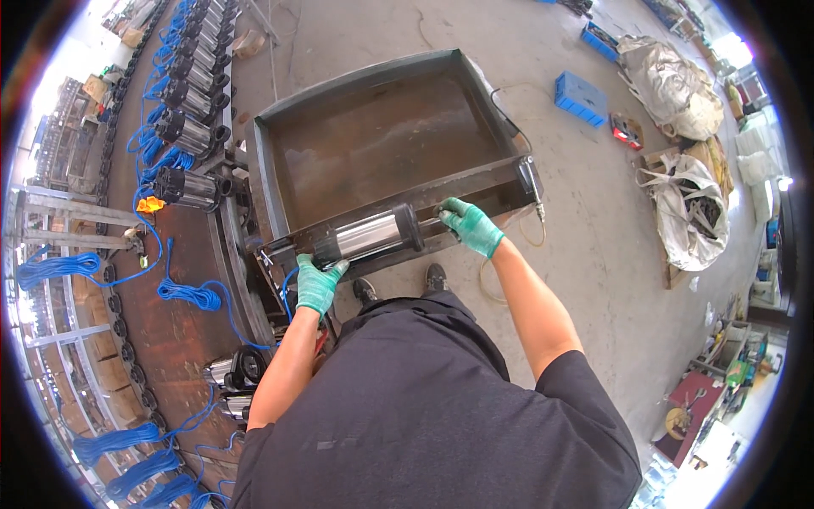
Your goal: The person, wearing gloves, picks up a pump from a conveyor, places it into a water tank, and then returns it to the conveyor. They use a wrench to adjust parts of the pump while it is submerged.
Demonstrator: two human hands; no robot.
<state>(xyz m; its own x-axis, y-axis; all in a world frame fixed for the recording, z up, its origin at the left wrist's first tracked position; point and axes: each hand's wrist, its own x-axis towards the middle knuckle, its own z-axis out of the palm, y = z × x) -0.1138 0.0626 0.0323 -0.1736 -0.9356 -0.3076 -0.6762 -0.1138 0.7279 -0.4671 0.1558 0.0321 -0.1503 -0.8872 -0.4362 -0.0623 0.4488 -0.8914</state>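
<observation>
A submersible pump [370, 236] with a shiny steel body and black ends lies on its side across the near ledge of a water tank [265, 182]. My left hand [318, 285], in a green glove, grips the pump's left black end, thumb apart from the fingers. Close to the pump's right end, my right hand [471, 227], also gloved in green, is closed around a short metal rod-like fitting [431, 221]. The glove partly hides that fitting. By my left wrist runs a blue cable [287, 293].
More pumps [188, 188] with blue cables line the workbench [182, 327] on the left. A metal lever fitting with a hose [536, 188] sits at the tank's right corner. Blue crates [581, 98] and white sacks [691, 212] stand on the floor to the right.
</observation>
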